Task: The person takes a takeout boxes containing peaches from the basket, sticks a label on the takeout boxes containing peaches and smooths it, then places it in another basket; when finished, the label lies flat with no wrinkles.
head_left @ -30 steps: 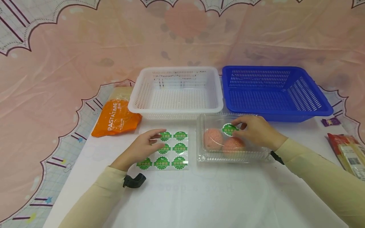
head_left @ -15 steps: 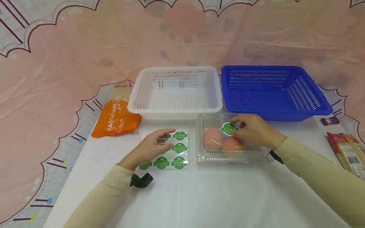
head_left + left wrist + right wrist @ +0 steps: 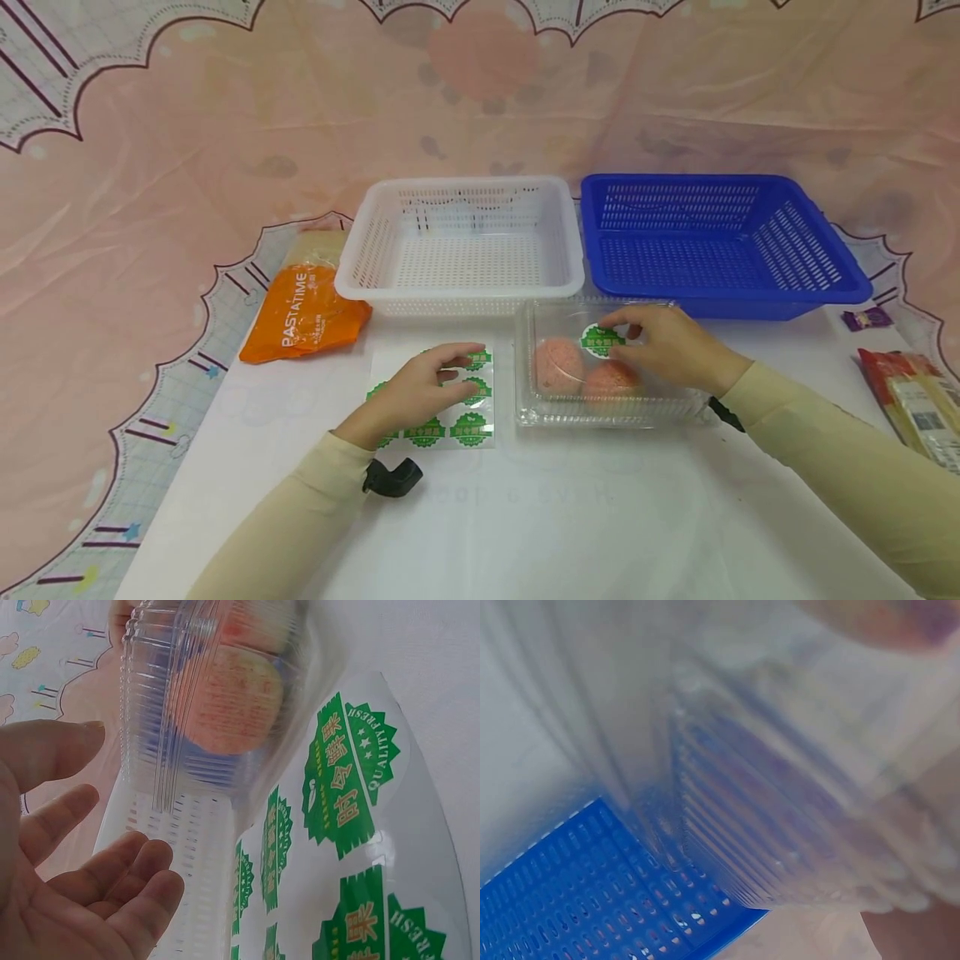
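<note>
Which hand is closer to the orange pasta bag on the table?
Left. The left hand rests on the sticker sheet, just right of and below the orange pasta bag. The right hand lies on the clear box, much farther right.

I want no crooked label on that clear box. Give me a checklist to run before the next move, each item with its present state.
1. Green sticker lies on the lid of the clear box: ok.
2. Sticker pressed flat, no lifted edge: cannot tell; the right hand covers its right side.
3. Box lid fully shut: cannot tell.
4. Left hand rests on the sticker sheet: ok.
5. White basket and blue basket hold nothing: ok.
</note>
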`<state>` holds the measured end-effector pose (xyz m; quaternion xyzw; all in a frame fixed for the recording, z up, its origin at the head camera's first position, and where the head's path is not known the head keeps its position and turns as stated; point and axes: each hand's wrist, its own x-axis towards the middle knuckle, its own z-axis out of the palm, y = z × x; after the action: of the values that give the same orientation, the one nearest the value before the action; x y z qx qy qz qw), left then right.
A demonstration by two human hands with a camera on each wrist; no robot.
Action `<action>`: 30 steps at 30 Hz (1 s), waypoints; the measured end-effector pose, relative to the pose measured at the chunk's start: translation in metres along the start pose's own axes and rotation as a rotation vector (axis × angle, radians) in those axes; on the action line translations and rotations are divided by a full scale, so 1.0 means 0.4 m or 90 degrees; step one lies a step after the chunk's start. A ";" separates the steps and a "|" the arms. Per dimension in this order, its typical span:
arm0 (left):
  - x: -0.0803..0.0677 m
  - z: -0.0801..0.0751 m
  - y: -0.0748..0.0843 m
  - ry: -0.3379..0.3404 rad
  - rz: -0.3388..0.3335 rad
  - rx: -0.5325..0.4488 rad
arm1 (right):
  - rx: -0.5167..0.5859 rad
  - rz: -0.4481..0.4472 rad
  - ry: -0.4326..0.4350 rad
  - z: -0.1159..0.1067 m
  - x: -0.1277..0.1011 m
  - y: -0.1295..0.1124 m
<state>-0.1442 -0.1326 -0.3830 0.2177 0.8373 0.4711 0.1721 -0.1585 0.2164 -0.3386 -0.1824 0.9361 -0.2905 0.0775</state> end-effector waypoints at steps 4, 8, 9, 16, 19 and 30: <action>0.000 0.005 0.002 -0.002 -0.011 -0.003 | -0.002 0.001 0.001 0.002 0.000 0.000; -0.002 0.006 0.000 -0.003 -0.009 0.002 | -0.007 0.008 0.003 0.002 0.000 -0.001; -0.003 0.006 0.000 -0.003 -0.008 0.003 | -0.009 0.010 0.002 0.002 0.000 -0.002; -0.003 0.010 -0.001 -0.002 0.001 0.008 | -0.021 0.022 0.000 0.003 0.002 -0.003; -0.003 0.012 0.000 -0.004 0.009 0.007 | -0.023 0.027 -0.003 0.003 0.002 -0.004; -0.002 0.018 0.001 -0.006 0.011 0.004 | -0.014 0.031 0.004 0.007 0.000 -0.008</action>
<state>-0.1398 -0.1277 -0.3862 0.2275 0.8360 0.4690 0.1715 -0.1569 0.2124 -0.3391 -0.1595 0.9438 -0.2785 0.0793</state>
